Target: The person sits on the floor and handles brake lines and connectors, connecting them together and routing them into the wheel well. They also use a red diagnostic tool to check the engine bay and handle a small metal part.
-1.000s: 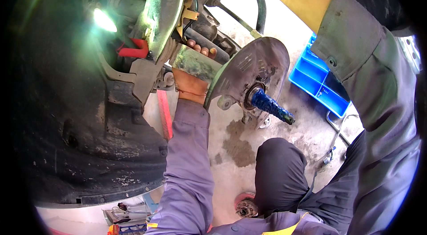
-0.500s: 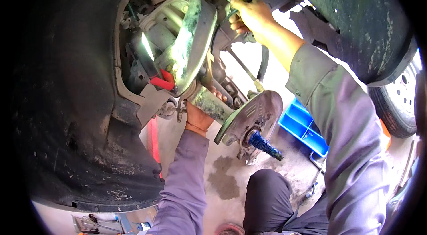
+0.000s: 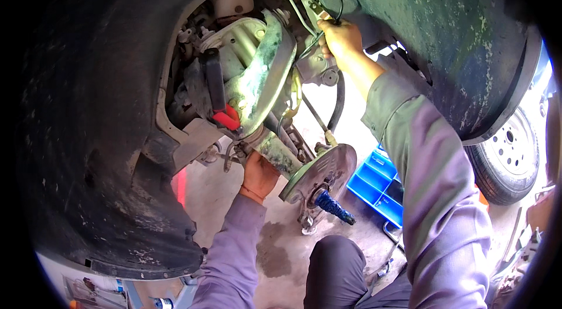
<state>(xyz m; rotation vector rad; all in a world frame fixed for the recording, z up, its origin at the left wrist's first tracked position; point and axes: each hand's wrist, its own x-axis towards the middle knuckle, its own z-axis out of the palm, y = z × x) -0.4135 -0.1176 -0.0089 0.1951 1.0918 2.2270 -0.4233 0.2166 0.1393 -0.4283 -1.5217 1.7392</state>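
In front of me a steering knuckle [image 3: 275, 153] hangs inside the wheel well, with a round backing plate [image 3: 333, 171] and a threaded spindle coated in blue grease [image 3: 333, 206]. My left hand [image 3: 259, 175] is wrapped round the knuckle's neck from beneath; its fingertips are hidden behind the metal. Higher up, my right hand [image 3: 341, 40] is closed on a black cable [image 3: 338, 0], which loops above the fingers. A small metal bracket [image 3: 319, 9] sticks up just beyond them. The pale, scuffed upper arm [image 3: 257, 86] of the suspension stands between my hands.
A black and red work lamp [image 3: 213, 81] is wedged left of the upper arm. The dark wheel-well liner [image 3: 105, 133] surrounds the work. A blue divided tray [image 3: 374, 183] lies on the floor, and a wheel [image 3: 509, 154] stands at right. My knee [image 3: 335, 268] is below the spindle.
The view has shifted, so the tray and wheel show differently. The lamp's bright strip has turned out of sight. The left hand's fingertips, seen before beyond the neck, are hidden. The right hand keeps the cable.
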